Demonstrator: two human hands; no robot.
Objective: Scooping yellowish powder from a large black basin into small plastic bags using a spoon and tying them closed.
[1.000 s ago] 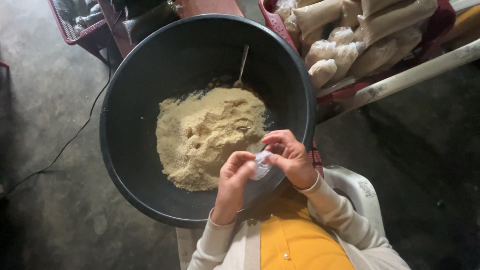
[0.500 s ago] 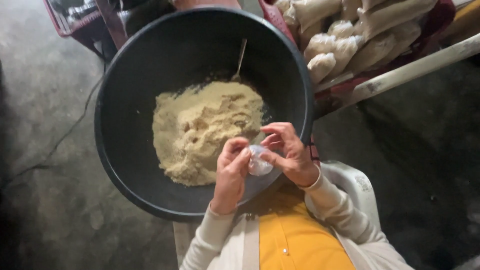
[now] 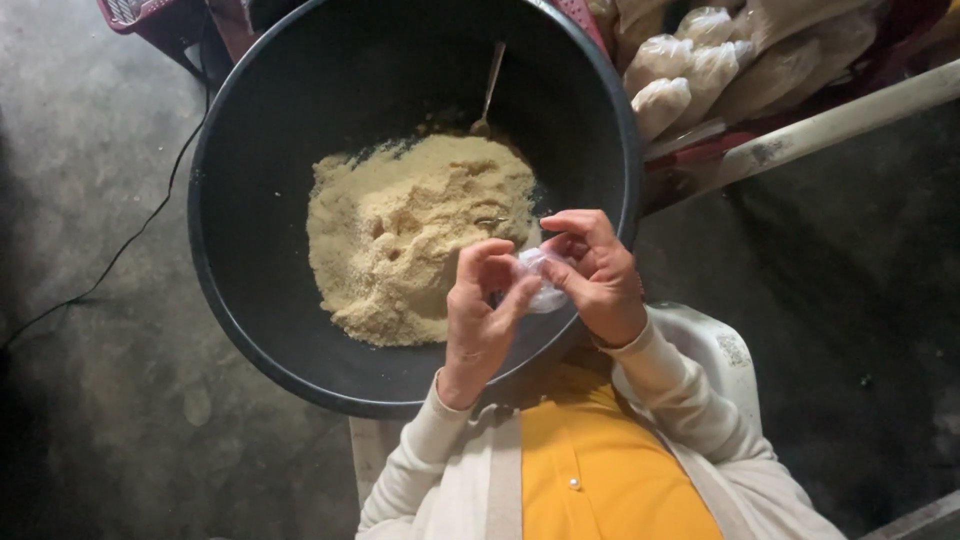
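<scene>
A big black basin point(image 3: 240, 290) holds a heap of yellowish coarse flour point(image 3: 415, 230), with a metal spoon point(image 3: 487, 88) stuck in the far side of the heap. Over the basin's near right rim, my left hand point(image 3: 480, 315) and my right hand point(image 3: 598, 272) both pinch a small clear plastic bag point(image 3: 545, 280) between their fingertips. The bag is crumpled and mostly hidden by the fingers; whether anything is in it cannot be told.
Several filled plastic bags point(image 3: 700, 65) of the same pale stuff lie in a red crate at the upper right, beside a pale bar point(image 3: 830, 125). A black cable point(image 3: 120, 250) runs over the concrete floor on the left. I sit on a white plastic chair point(image 3: 715, 350).
The view has shifted slightly, so basin and hands sit a little lower and to the right. Both hands keep working the small bag between the fingers.
</scene>
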